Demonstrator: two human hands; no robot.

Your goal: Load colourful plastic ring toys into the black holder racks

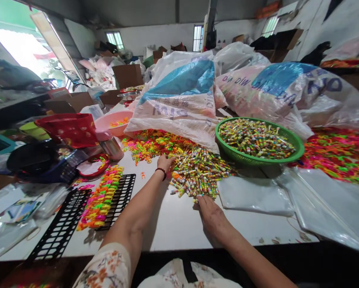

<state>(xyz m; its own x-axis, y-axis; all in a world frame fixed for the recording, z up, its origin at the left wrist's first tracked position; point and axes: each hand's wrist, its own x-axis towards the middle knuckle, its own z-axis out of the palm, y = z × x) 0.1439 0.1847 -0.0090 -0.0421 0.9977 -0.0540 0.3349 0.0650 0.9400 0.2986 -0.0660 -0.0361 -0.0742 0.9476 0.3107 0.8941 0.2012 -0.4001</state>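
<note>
My left hand [165, 163], with a dark beaded bracelet at the wrist, reaches to where a heap of bright plastic pieces [149, 146] meets a pile of small patterned tubes [201, 170]. Its fingers are bent together against the pile, and whatever they hold is hidden. At the pile's near edge, my right hand [212, 212] has its fingertips closed on a small tube, palm down over the white table [167, 224]. Further back and to the right, a green basket [299, 150] is heaped with more such tubes.
Clear plastic bags [254, 196] lie right of the tubes. Left stand black plastic grids [61, 224] and a row of colourful plastic pieces [103, 196]. Large white-and-blue sacks [179, 92] block the back. A pink basin [109, 128] and a red bag [69, 130] are at back left.
</note>
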